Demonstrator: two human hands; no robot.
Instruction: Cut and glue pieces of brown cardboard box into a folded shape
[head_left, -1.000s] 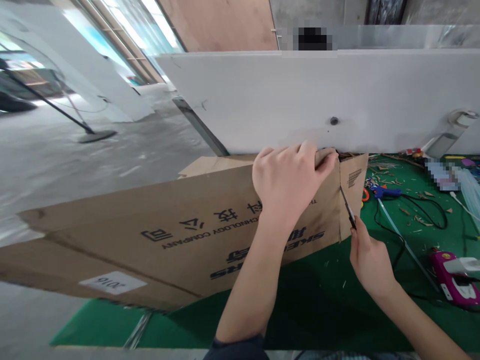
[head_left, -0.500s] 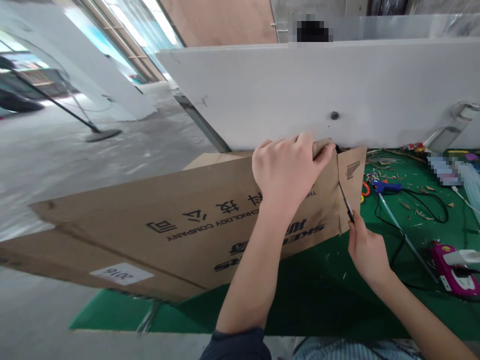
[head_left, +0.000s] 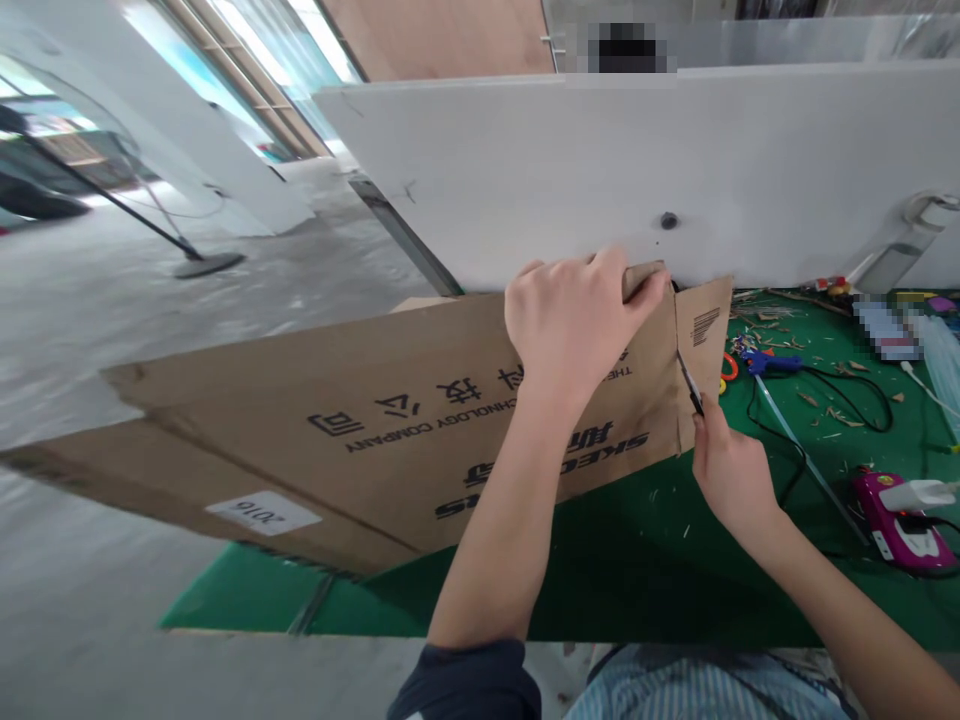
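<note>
A large brown corrugated cardboard sheet point(head_left: 390, 430) with black printed characters and English lettering tilts across the view. My left hand point(head_left: 574, 325) grips its upper edge, fingers curled over the board. A creased flap point(head_left: 701, 350) with a printed barcode stands at the sheet's right end. My right hand point(head_left: 731, 470) is shut on a slim dark cutting tool point(head_left: 690, 385), whose tip lies along the crease. The tool's handle is mostly hidden in my fingers, so its exact kind is unclear.
A white panel point(head_left: 600, 170) stands just behind the cardboard. To the right, a green mat point(head_left: 825, 480) holds a blue glue gun point(head_left: 769, 363), a magenta device point(head_left: 896, 530), black cables and wood scraps. A grey floor point(head_left: 150, 340) spreads to the left.
The whole scene has shifted upward in view, and the sheet's left end appears further right. Both hands stay in place on the cardboard and the tool.
</note>
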